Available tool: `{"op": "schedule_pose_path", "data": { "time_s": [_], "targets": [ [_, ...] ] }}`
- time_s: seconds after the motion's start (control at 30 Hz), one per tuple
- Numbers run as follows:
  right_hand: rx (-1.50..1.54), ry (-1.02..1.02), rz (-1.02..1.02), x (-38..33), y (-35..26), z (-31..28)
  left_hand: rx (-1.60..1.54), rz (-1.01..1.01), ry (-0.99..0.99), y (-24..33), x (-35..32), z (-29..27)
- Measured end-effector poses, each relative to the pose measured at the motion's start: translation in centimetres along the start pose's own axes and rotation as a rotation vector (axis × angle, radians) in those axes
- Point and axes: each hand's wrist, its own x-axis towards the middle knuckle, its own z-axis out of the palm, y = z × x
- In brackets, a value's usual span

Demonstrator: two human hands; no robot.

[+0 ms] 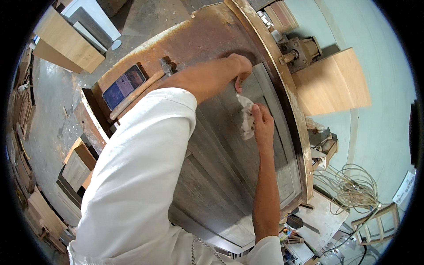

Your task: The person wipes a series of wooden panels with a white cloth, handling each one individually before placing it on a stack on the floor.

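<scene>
Seen from above: a grey framed wooden panel [229, 168] lying flat on a rusty brown workbench [194, 39]. Near the panel's far end, a crumpled white rag [246, 117], pinched between both hands. Left hand [240, 67] at the rag's far tip, fingers curled narrow around it, arm in a white sleeve [141, 176] crossing the panel. Right hand [263, 123] just beside, closed on the rag's right edge, pressing it to the panel. On the bench to the left, a dark phone [123, 86] beside a long wooden handle [137, 93]. Further right, a pale wooden board [331, 84] and, nearer, coiled cable [353, 187].
</scene>
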Motion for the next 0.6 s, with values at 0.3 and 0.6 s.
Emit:
{"op": "schedule_pose_path", "data": {
  "time_s": [0.3, 0.6],
  "targets": [
    [-0.877, -0.122, -0.193, 1.9, -2.4, 4.8, -0.026, -0.068, -0.018, 0.3, 0.0, -0.7],
    [-0.823, -0.174, -0.575, -2.5, 4.4, 4.8, -0.014, -0.026, -0.093, 0.2, -0.7, -0.5]
  ]
}}
